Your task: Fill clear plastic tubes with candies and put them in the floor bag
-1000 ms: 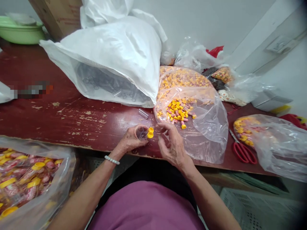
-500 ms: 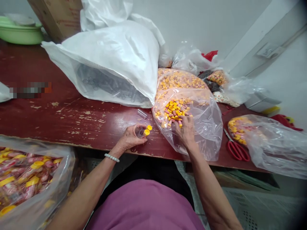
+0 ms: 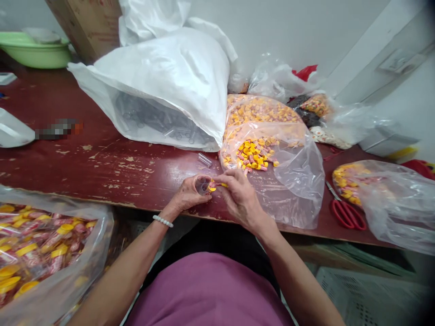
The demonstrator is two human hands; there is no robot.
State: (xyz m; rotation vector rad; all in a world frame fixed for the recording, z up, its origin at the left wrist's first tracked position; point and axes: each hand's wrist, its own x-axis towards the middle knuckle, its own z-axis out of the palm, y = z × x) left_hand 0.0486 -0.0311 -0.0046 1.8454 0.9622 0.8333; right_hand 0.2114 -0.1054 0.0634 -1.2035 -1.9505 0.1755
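My left hand (image 3: 186, 194) is wrapped round several clear plastic tubes (image 3: 201, 184), their mouths turned to the right. At those mouths, my right hand (image 3: 240, 194) pinches a small yellow-capped piece (image 3: 222, 184) with thumb and forefinger. Another yellow cap (image 3: 211, 189) shows between the two hands, close to the tubes. Just behind, a few loose clear tubes (image 3: 205, 160) lie on the dark red table (image 3: 136, 167). To the right, an open clear plastic bag (image 3: 299, 181) holds a heap of small yellow-capped pieces (image 3: 253, 154) with pink-and-white wrapping.
A white sack (image 3: 176, 63) full of clear tubes lies open at the back. Red-handled scissors (image 3: 346, 215) and another clear bag (image 3: 394, 194) lie at right. Front left stands a bag of filled, yellow-capped tubes (image 3: 44, 244). A green basin (image 3: 37, 52) is at far left.
My right hand has left the heap in the clear bag and come left to the tubes, carrying a yellow-capped piece. My left hand keeps its hold; the view has shifted slightly.
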